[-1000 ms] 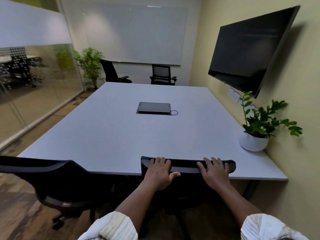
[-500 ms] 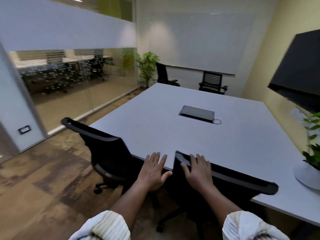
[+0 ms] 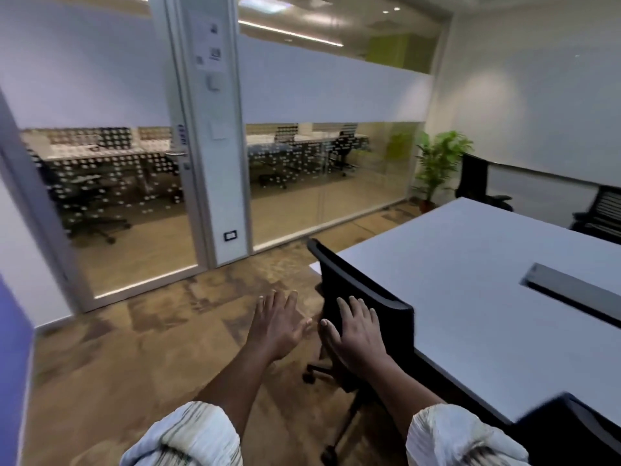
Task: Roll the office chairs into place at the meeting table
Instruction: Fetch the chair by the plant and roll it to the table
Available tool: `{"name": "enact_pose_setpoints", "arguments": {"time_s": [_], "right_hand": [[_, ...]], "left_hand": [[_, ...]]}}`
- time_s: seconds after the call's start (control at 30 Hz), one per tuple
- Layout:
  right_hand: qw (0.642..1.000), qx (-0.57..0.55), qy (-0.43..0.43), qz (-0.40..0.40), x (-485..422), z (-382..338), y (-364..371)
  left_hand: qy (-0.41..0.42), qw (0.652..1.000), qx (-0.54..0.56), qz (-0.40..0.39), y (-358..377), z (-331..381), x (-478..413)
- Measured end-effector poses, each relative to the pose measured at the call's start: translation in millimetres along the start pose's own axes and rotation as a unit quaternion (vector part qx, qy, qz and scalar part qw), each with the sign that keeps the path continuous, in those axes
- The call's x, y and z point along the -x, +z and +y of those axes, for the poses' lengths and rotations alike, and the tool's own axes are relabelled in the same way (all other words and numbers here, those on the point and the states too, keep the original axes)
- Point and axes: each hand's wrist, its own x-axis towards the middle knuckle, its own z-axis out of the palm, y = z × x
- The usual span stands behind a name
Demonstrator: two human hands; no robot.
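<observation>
both hands spread flat: right hand (image 3: pixel 358 334) on the chair (image 3: pixel 361 297) back, left hand (image 3: pixel 279 322) grasping nothing.

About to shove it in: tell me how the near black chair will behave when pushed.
The chair will probably roll easily: a caster shows on its base over hard floor. It may swivel rather than go straight, since only the right hand is at its back, the left hand off it. It looks fairly light.
</observation>
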Motion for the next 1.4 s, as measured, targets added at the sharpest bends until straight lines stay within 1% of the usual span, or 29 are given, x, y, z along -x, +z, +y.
{"name": "enact_pose_setpoints", "arguments": {"time_s": [0.07, 0.13, 0.2, 0.23, 0.3, 0.33, 0.4, 0.43, 0.5, 0.53, 0.6, 0.63, 0.7, 0.73, 0.8, 0.83, 0.9, 0.93, 1.0, 1.03, 1.17, 1.23, 1.4], "right_hand": [[0.999, 0.002, -0.039, -0.005, -45, -66, 22], [0.999, 0.004, -0.038, -0.007, -60, -72, 21], [0.998, 0.004, -0.058, -0.001, -97, -119, 45], [0.998, 0.007, -0.059, 0.001, -100, -118, 45], [0.997, -0.009, -0.075, -0.006, -135, -168, 62], [0.997, -0.01, -0.071, -0.006, -136, -169, 61], [0.996, -0.03, -0.081, -0.014, -168, -204, 83], [0.996, -0.024, -0.085, -0.015, -169, -205, 83], [0.995, -0.043, -0.09, -0.024, -198, -230, 98], [0.995, -0.041, -0.089, -0.024, -201, -230, 97], [0.994, -0.049, -0.089, -0.026, -236, -247, 111], [0.995, -0.044, -0.091, -0.022, -238, -247, 110], [0.995, -0.045, -0.091, -0.024, -273, -259, 129], [0.995, -0.037, -0.092, -0.023, -274, -260, 127], [0.994, -0.04, -0.095, -0.023, -315, -266, 144], [0.995, -0.034, -0.097, -0.017, -319, -268, 141], [0.996, -0.04, -0.083, -0.019, -371, -265, 160], [0.996, -0.035, -0.075, -0.022, -373, -265, 159], [0.997, -0.035, -0.059, -0.026, -432, -258, 182], [0.997, -0.029, -0.063, -0.027, -437, -257, 180], [0.998, -0.034, -0.045, -0.022, -589, -242, 196], [0.999, -0.022, -0.038, -0.023, -629, -234, 196], [0.999, -0.038, -0.012, -0.008, -719, -209, 205]], "left_hand": [[-0.038, 0.999, -0.005, 0.03, -17, -75, -16], [-0.033, 0.999, -0.017, 0.034, -23, -84, -22], [-0.048, 0.998, -0.021, 0.038, -35, -140, -29], [-0.05, 0.998, -0.023, 0.037, -36, -141, -31], [-0.075, 0.996, -0.033, 0.034, -46, -198, -44], [-0.074, 0.996, -0.041, 0.033, -46, -198, -45], [-0.082, 0.995, -0.044, 0.031, -54, -241, -59], [-0.082, 0.995, -0.043, 0.031, -55, -241, -60], [-0.086, 0.995, -0.044, 0.028, -61, -273, -80], [-0.079, 0.995, -0.049, 0.033, -62, -272, -83], [-0.08, 0.995, -0.047, 0.034, -61, -298, -108], [-0.075, 0.995, -0.052, 0.037, -62, -298, -110], [-0.083, 0.995, -0.046, 0.026, -56, -325, -138], [-0.082, 0.995, -0.049, 0.027, -56, -326, -140], [-0.085, 0.995, -0.05, 0.025, -49, -350, -177], [-0.082, 0.995, -0.057, 0.029, -51, -351, -181], [-0.074, 0.995, -0.056, 0.021, -38, -370, -230], [-0.071, 0.996, -0.059, 0.016, -38, -369, -232], [-0.069, 0.996, -0.053, 0.005, -17, -389, -288], [-0.065, 0.996, -0.057, 0.004, -18, -390, -293], [-0.056, 0.998, -0.042, -0.005, 2, -429, -446], [-0.046, 0.998, -0.047, -0.014, 6, -438, -489], [-0.021, 0.999, -0.035, -0.011, 25, -454, -593]]}}
